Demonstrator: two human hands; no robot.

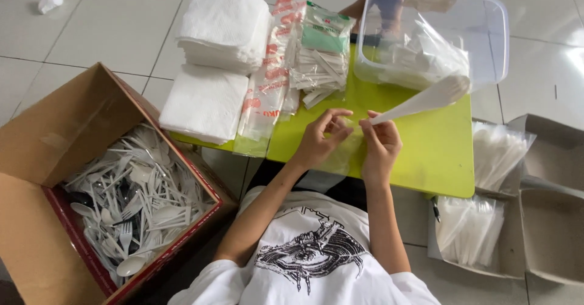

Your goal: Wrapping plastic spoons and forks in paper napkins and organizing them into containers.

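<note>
In the head view, the right hand point(380, 142) is pinching the handle end of a white plastic spoon point(426, 102), whose bowl is pointing up and away toward the clear container. The left hand point(320, 138) is closing its fingertips on a thin clear plastic sleeve point(340, 153) that is hanging between both hands, just above the near edge of the lime-green tabletop point(426, 153).

A clear rectangular plastic storage box point(480, 22) is sitting at the far right of the tabletop, holding white wrapped items inside a loose clear bag. To its left, a pile of small paper-wrapped sticks in clear packets point(319, 68) is lying beside a stack of clear sleeves with red print point(271, 80). Two stacks of white paper napkins point(216, 62) are resting at the left end, the nearer stack overhanging the edge.

On the floor at the left, an open brown cardboard box point(55, 159) is brimming with loose white plastic forks and spoons point(134, 201), with a few dark pieces among them. At the right, two low grey cardboard trays point(547, 220) are holding clear bags of white cutlery point(471, 229).
</note>
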